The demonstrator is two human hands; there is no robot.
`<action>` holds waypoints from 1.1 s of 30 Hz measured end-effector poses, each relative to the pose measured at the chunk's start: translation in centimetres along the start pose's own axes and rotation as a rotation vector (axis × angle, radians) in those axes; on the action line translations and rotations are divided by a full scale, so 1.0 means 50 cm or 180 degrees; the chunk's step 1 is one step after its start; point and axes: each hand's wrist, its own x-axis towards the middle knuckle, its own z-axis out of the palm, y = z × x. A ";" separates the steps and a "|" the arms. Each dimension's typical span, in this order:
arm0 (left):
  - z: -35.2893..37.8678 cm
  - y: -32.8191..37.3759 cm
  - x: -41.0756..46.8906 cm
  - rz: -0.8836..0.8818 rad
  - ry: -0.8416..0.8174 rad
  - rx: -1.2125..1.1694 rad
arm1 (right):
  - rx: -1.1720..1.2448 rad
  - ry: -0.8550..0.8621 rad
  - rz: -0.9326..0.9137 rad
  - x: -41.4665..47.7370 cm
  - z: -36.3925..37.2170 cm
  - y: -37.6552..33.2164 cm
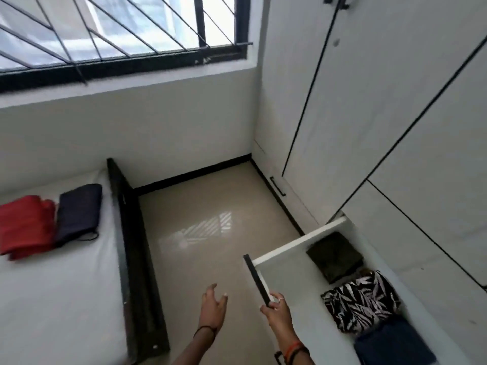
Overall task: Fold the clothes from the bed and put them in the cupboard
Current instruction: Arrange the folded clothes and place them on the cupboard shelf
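Right hand [275, 309]: fingers and thumb curled round the black front edge of the open drawer [297, 239], gripping it near its lower end. A ring shows on one finger; red and black bands sit on the wrist.

Left hand [212, 306]: holds nothing. Fingers are spread and loosely bent, above the floor [210, 219], a little apart from the drawer front. A dark thread circles the wrist.

Drawer: pulled out from the base of the white cupboard [382, 114], interior white. Three folded items lie in a row inside. Nearest is a navy garment [395, 341]. Next is a black-and-white patterned garment [361, 299], touching the navy one. Farthest is a dark olive garment [336, 255], just beside the patterned one.

Floor: glossy beige tile, carrying a reflection of the window bars.

Bed [58, 299]: to the left, white sheet, dark frame along the floor side. Two folded items remain on it at the far end: a red garment [26, 225] and a dark blue garment [79, 212], side by side and touching, the dark one nearer the frame. A thin cord trails from its lower corner.

Cupboard doors above the drawer: closed, white with black seams.

Far wall: white, with a barred window [118, 30] in a black frame.
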 end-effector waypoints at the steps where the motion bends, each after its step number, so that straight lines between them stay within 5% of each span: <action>1: -0.052 -0.028 0.005 -0.0050 0.0109 -0.0080 | -0.0134 -0.0083 -0.0071 -0.007 0.058 -0.013; 12: -0.457 -0.257 0.042 -0.0703 0.0557 -0.0765 | -0.0536 -0.0880 -0.0246 -0.145 0.537 -0.142; 22: -0.673 -0.282 0.092 -0.0900 0.0922 -0.1637 | -0.0657 -0.1133 -0.0370 -0.167 0.717 -0.228; 33: -0.789 -0.315 0.216 -0.1650 0.0834 -0.3097 | -0.0683 -0.1368 0.0160 -0.065 0.891 -0.321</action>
